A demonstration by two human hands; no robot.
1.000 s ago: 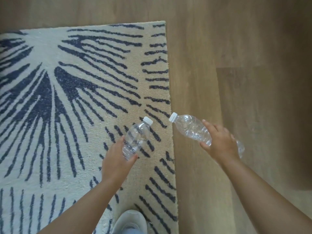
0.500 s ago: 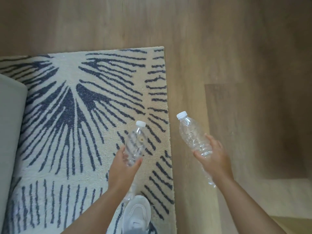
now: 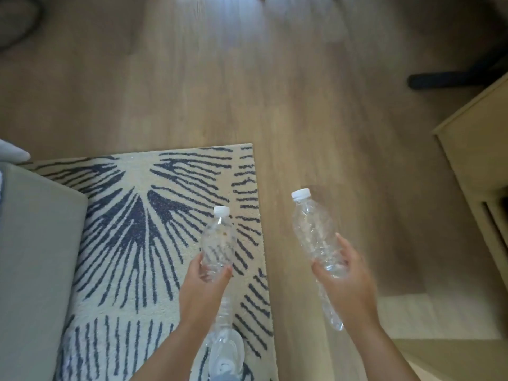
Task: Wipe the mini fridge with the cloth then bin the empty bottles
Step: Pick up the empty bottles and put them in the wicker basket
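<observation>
Within the last second the patterned rug (image 3: 154,204) has slid down the view, showing more wood floor (image 3: 275,92) ahead, so the person is probably walking binward (no bin visible). The left hand (image 3: 202,290) curls round one capped bottle (image 3: 218,243) above the rug's edge. The right hand (image 3: 350,284) grips the other bottle (image 3: 313,232) over the floor.

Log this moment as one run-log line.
phase: bottles in hand | left hand: grips left bottle, capped | right hand: grips right bottle, capped | bin: not in view | below: rug, wood floor
</observation>
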